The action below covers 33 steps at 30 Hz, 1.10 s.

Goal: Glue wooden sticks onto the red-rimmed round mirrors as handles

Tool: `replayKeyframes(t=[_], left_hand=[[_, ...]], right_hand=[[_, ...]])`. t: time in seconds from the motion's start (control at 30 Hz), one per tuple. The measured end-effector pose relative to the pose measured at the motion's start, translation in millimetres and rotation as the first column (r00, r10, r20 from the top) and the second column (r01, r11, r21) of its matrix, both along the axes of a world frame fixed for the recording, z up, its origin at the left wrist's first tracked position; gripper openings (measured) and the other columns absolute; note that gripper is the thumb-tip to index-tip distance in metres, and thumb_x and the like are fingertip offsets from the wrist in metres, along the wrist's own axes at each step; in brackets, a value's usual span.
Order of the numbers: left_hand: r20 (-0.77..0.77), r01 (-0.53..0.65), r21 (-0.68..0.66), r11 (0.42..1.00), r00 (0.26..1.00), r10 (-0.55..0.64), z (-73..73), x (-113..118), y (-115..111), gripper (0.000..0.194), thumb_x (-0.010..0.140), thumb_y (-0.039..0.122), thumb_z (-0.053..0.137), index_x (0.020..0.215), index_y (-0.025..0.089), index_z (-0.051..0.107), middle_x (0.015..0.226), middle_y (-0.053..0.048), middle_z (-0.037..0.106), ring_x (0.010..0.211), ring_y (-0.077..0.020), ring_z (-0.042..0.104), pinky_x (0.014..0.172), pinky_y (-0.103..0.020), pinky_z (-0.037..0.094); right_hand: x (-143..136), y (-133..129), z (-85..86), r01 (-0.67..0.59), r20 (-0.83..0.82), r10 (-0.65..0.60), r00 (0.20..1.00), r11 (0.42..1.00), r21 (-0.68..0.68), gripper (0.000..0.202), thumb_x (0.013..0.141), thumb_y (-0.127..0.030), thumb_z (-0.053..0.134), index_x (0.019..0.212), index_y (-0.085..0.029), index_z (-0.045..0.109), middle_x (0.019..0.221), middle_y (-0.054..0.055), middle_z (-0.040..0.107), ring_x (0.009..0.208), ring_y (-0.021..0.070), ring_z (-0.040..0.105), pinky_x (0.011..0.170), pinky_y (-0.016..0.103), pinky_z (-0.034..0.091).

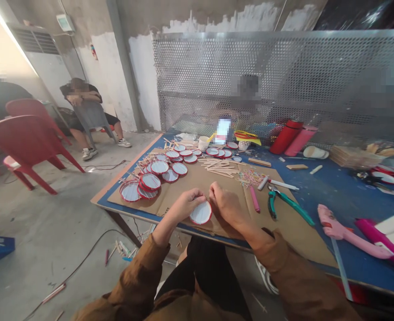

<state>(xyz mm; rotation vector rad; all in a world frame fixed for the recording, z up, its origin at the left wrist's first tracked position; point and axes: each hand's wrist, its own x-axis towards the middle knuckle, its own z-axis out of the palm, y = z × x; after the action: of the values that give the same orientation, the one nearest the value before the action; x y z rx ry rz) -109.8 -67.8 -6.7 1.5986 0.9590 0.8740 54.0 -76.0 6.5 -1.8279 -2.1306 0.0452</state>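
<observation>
My left hand (190, 199) is closed on the upper edge of a round white disc with a red rim (201, 213), held just above the cardboard sheet (232, 228) near the table's front edge. Close to the disc's upper right, my right hand (224, 199) is curled with its fingers together; whatever they pinch is hidden. Several similar discs (150, 181) lie in overlapping piles to the left, some with wooden sticks. Flat wooden sticks (219, 167) and a heap of small coloured strips (250, 177) lie beyond my hands.
Right of my hands are a pink marker-like tube (255, 199), green-handled pliers (293, 207) and a pink glue gun (350, 236). A red bottle (285, 137), a paper cup (203, 143) and a lit phone (222, 131) stand near the perforated metal screen (197, 67). A person (83, 96) sits at left.
</observation>
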Motion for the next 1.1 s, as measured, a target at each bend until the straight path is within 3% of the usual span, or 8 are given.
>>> replayKeyframes(t=[0.1, 0.2, 0.27, 0.33, 0.4, 0.63, 0.87, 1.1], left_hand=[[-0.017, 0.091, -0.036, 0.995, 0.996, -0.092, 3.7, -1.0, -0.6, 0.028, 0.078, 0.045, 0.055, 0.080, 0.017, 0.052, 0.065, 0.004, 0.047, 0.054, -0.0077, 0.040, 0.050, -0.020, 0.033], [-0.032, 0.043, -0.006, 0.999, 0.999, -0.044, 2.6, -0.7, 1.9, 0.028, 0.079, 0.045, 0.055, 0.081, 0.017, 0.051, 0.066, 0.004, 0.047, 0.056, -0.0077, 0.039, 0.050, -0.019, 0.031], [-0.021, -0.030, 0.008, 1.000, 0.999, 0.030, -0.7, -0.1, 4.1, 0.028, 0.080, 0.045, 0.053, 0.080, 0.017, 0.051, 0.067, 0.004, 0.047, 0.057, -0.0080, 0.039, 0.051, -0.019, 0.031], [-0.001, -0.092, 0.016, 0.996, 0.996, 0.092, -4.4, 0.4, 5.4, 0.027, 0.081, 0.044, 0.051, 0.080, 0.017, 0.050, 0.066, 0.004, 0.046, 0.058, -0.0084, 0.040, 0.051, -0.019, 0.031], [0.011, -0.153, 0.044, 0.987, 0.988, 0.152, -7.3, 1.0, 5.2, 0.023, 0.081, 0.041, 0.051, 0.079, 0.017, 0.050, 0.066, 0.004, 0.046, 0.058, -0.0088, 0.040, 0.052, -0.020, 0.032], [0.015, -0.404, 0.118, 0.907, 0.914, 0.405, -5.5, 5.6, -1.1, 0.012, 0.082, 0.028, 0.050, 0.074, 0.019, 0.050, 0.067, 0.003, 0.050, 0.062, -0.0110, 0.046, 0.058, -0.022, 0.035], [0.012, -0.514, 0.173, 0.840, 0.854, 0.520, -4.6, 9.9, -4.3, 0.009, 0.083, 0.021, 0.050, 0.074, 0.019, 0.050, 0.070, 0.002, 0.055, 0.067, -0.0126, 0.051, 0.064, -0.024, 0.037], [0.031, -0.553, 0.183, 0.813, 0.830, 0.557, -7.5, 9.0, -6.1, 0.006, 0.085, 0.021, 0.048, 0.079, 0.020, 0.050, 0.071, 0.002, 0.055, 0.068, -0.0128, 0.051, 0.063, -0.023, 0.036]], right_hand=[[6.9, 5.2, -1.5, 0.019, -0.332, -0.011, 0.943, 1.000, 0.022, 0.010, 0.090, -0.024, 0.044, 0.083, -0.021, 0.051, 0.065, 0.001, 0.063, 0.055, 0.0152, 0.060, 0.052, 0.025, 0.030], [10.4, 9.1, 0.2, -0.090, -0.750, 0.074, 0.657, 0.996, 0.019, 0.014, 0.087, -0.034, 0.043, 0.081, -0.022, 0.046, 0.071, -0.001, 0.064, 0.047, 0.0110, 0.057, 0.050, 0.023, 0.037], [9.8, 9.5, 2.7, -0.186, -0.892, 0.086, 0.444, 0.983, 0.002, 0.020, 0.085, -0.041, 0.045, 0.081, -0.022, 0.043, 0.075, -0.001, 0.064, 0.042, 0.0085, 0.052, 0.043, 0.021, 0.033], [7.8, 7.9, 4.8, -0.275, -0.938, 0.080, 0.337, 0.961, -0.016, 0.023, 0.083, -0.044, 0.049, 0.080, -0.022, 0.042, 0.072, -0.003, 0.061, 0.039, 0.0065, 0.046, 0.039, 0.020, 0.029], [5.8, 4.7, 5.8, -0.340, -0.929, 0.119, 0.352, 0.940, -0.008, 0.023, 0.084, -0.043, 0.050, 0.079, -0.022, 0.042, 0.064, -0.006, 0.056, 0.038, 0.0060, 0.041, 0.039, 0.019, 0.029], [7.0, -4.4, -1.5, -0.352, -0.616, 0.343, 0.710, 0.929, 0.112, 0.014, 0.087, -0.031, 0.048, 0.077, -0.022, 0.051, 0.059, -0.004, 0.054, 0.050, 0.0099, 0.050, 0.048, 0.020, 0.038], [8.7, -11.1, -10.4, -0.390, -0.587, 0.332, 0.739, 0.920, 0.030, 0.009, 0.083, -0.025, 0.052, 0.075, -0.022, 0.054, 0.056, -0.004, 0.061, 0.049, 0.0116, 0.061, 0.047, 0.020, 0.042], [8.7, -9.8, -10.8, -0.366, -0.697, 0.175, 0.695, 0.921, -0.134, 0.009, 0.079, -0.023, 0.056, 0.071, -0.020, 0.055, 0.057, -0.003, 0.066, 0.047, 0.0125, 0.065, 0.044, 0.019, 0.044]])
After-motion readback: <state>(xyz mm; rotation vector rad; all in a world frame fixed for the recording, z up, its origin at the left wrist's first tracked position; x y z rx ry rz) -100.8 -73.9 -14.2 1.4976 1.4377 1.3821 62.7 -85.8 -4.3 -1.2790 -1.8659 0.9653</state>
